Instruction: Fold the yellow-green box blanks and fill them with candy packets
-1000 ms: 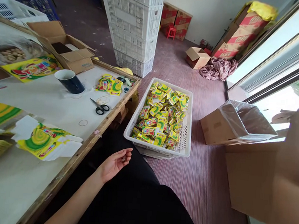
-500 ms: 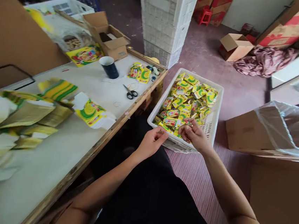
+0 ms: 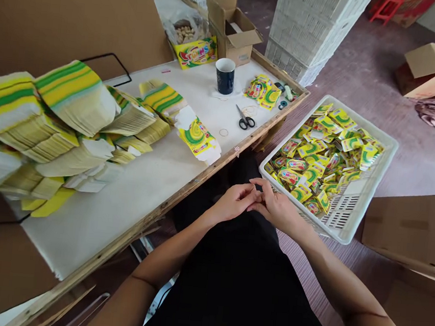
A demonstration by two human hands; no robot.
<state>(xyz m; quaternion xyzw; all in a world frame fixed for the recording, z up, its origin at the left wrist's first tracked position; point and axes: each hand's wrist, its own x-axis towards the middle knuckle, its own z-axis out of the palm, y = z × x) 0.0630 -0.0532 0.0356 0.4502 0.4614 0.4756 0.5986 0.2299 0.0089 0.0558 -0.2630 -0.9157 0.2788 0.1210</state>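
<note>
My left hand and my right hand meet in front of my body, just short of the crate's near edge. Both are closed, thumbs and fingertips pinched together and touching; whatever is between them, if anything, is hidden. Just beyond them stands a white plastic crate holding many small yellow-green packets. On the table to the left, a flattened yellow carton lies nearest my left hand, its white flaps spread. Stacks of folded flat cartons fan out further left.
Along the table are black-handled scissors, a dark mug, a pile of yellow packets and an open cardboard box. Stacked white crates rise behind. Cardboard boxes stand at the right.
My hands have come together from slightly apart, and the right has left its place over the crate's near edge. The view has swung left, showing more of the table and carton stacks.
</note>
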